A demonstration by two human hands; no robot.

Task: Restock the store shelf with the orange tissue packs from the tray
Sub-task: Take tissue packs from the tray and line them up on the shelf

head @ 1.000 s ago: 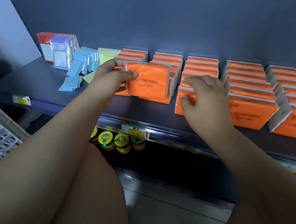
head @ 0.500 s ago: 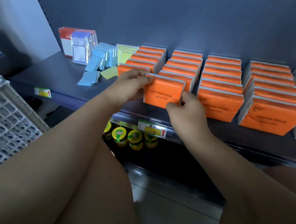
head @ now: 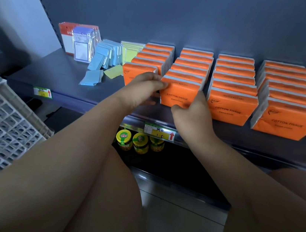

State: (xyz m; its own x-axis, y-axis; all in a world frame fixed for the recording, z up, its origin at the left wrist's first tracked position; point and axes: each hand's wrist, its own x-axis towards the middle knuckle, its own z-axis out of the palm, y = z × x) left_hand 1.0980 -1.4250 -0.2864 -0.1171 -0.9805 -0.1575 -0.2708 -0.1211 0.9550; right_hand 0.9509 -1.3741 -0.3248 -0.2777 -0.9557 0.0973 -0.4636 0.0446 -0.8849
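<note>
Item: front orange tissue pack (head: 179, 95), second row from left, standing at the head of its row on the store shelf (head: 62, 76). I have my left hand (head: 144, 89) curled on its left edge and my right hand (head: 191, 113) pinching its lower right corner; both are closed on this pack. Risk, as I judge it: uneven pressure could tip it forward off the shelf lip or skew the neighbouring row. White tray (head: 1, 127) at left; contents not visible. Legible: "COTTON TISSUE" on pack faces; price tag (head: 159, 132) shows a red arrow, handwriting unclear.
</note>
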